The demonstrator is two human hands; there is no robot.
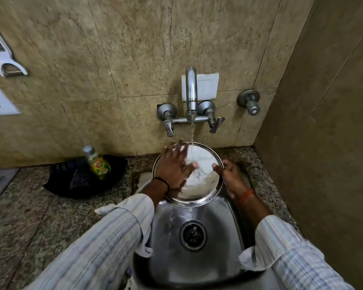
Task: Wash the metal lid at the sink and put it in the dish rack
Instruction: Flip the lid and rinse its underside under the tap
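The metal lid (pixel 197 174) is held above the back of the sink (pixel 218 248), directly under the tap (pixel 191 91), with the stream of water (pixel 192 139) landing on its upturned face. It is round, so it has no real long axis; its broad face points up and toward the person, tilted so the near edge hangs lower and water runs off into the basin.

The left hand (pixel 174 168) lies spread across the lid's left part, fingers fairly straight and rubbing the wet surface. The right hand (pixel 231 176) grips the right rim, thumb over the edge and the other fingers apparently behind it.

The main risk, as I judge it, is slipping: the lid is wet, smooth and held at only one rim, so a firmer rub from the left hand could twist it loose and drop it into the sink. The steep tilt could also throw spray onto the table (pixel 29 216).

A dish soap bottle (pixel 96 162) stands on a black tray (pixel 82 178) to the left. No dish rack is in view.
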